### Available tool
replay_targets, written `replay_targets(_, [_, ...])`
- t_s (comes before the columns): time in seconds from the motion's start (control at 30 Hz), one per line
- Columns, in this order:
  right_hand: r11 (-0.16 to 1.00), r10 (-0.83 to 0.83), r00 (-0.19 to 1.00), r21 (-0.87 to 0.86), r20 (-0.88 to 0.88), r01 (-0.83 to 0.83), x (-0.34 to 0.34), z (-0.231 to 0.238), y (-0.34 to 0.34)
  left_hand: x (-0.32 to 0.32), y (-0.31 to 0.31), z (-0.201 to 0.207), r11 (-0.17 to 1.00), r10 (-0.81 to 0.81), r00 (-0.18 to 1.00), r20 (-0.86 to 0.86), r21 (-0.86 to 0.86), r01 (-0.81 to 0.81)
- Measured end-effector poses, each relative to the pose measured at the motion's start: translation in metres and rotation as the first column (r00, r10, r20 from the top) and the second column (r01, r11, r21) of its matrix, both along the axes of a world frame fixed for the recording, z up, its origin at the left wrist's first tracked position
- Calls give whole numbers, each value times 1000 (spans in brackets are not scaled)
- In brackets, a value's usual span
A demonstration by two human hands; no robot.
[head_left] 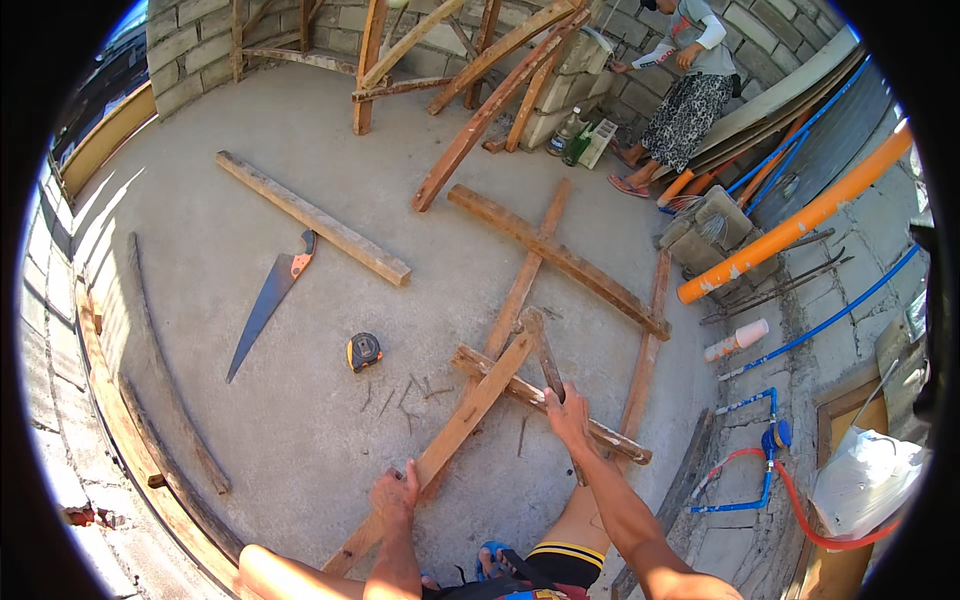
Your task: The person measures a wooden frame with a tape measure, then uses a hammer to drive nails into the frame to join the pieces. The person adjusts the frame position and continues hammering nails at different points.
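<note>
My left hand (pixel 396 490) is closed round the edge of a light wooden board (pixel 465 415), which slants up and away from my lap. In my right hand (pixel 568 415) is a hammer (pixel 546 358), gripped by its handle, its head at the board's far end. Under that end lies a short rough wooden piece (pixel 590 428), crossing the board. Beneath it runs a long wooden strip (pixel 525 285), crossed farther off by a brown beam (pixel 560 258). Several loose nails (pixel 408 392) lie on the floor left of the board, beside a black and yellow tape measure (pixel 364 352).
A handsaw (pixel 268 300) and a squared timber (pixel 310 215) lie on the concrete floor to the left. Wooden trestles (pixel 370 70) stand at the back. Another person (pixel 690 80) stands at the far right. An orange pipe (pixel 800 215) leans along the right side, near concrete blocks (pixel 710 235).
</note>
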State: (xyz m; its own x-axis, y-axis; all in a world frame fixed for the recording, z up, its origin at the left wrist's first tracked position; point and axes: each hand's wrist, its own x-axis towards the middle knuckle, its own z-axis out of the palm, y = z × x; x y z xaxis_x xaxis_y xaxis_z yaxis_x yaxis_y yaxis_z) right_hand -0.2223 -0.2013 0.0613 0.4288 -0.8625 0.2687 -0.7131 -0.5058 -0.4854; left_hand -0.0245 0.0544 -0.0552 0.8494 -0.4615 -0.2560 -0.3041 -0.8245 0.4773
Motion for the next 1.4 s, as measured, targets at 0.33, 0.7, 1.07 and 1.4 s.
replay_targets(0.33, [970, -102, 860, 142, -500, 197, -5, 1, -27, -4, 4, -7, 997, -32, 999, 19, 65, 31])
replay_targets(0.7, [955, -284, 949, 52, -141, 293, -4, -6, -17, -4, 5, -8, 995, -31, 1000, -6, 93, 31])
replay_targets(1.07, [950, -246, 830, -46, 500, 309, -32, 19, -31, -2, 2, -2, 995, -56, 998, -12, 76, 57])
replay_targets(1.4, [944, -250, 968, 221, -2, 244, -26, -14, 2, 7, -1, 8, 996, -22, 999, -50, 86, 26])
